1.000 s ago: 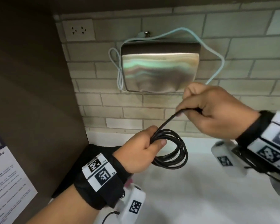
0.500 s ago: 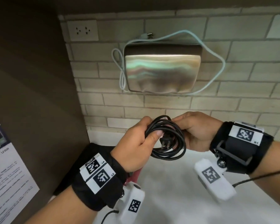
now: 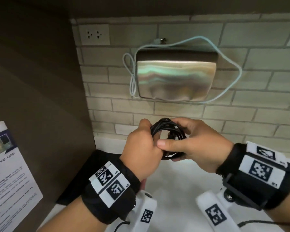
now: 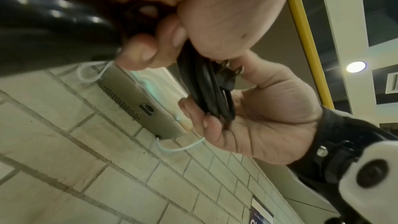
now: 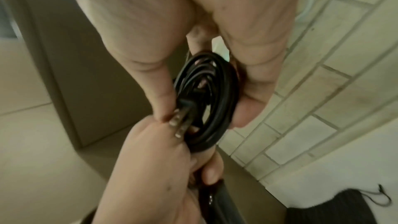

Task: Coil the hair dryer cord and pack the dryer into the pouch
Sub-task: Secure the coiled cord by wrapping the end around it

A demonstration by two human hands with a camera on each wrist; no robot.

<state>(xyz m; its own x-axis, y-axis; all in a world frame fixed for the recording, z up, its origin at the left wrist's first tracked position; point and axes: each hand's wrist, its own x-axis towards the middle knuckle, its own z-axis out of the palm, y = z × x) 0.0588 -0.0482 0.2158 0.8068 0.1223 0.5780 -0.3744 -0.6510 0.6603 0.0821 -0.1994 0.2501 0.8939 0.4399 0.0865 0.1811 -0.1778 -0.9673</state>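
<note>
- Black cord (image 3: 168, 131), wound into a tight bundle of loops, sits between both my hands; my left hand (image 3: 141, 153) curls round its left side and my right hand (image 3: 196, 148) clasps its right side, thumb laid across the front.
- From my right wrist view, the plug (image 5: 185, 113) lies against the coil, its metal prongs pointing at my left knuckles, with my right thumb pressed beside it.
- From my left wrist view, my right fingers (image 4: 200, 117) cup the loops from below.
- Under my left palm a glossy black body (image 4: 53, 28) shows, blurred; I take it for the hair dryer, also held by that hand, though I cannot make out its shape.
- Below my left wrist, a black pouch (image 3: 94, 174) lies flat on the white counter (image 3: 174, 190), in the corner by the dark side panel (image 3: 40, 97).
- Above my grip, on the brick-tiled wall (image 3: 241, 123), hangs a shiny box-shaped device (image 3: 174, 77) with a pale cable (image 3: 238, 71) looped around it.
- Up and to the left of it is a white wall socket (image 3: 94, 34).
- Far left of my hands, a printed notice (image 3: 10, 178) is stuck to the panel.
</note>
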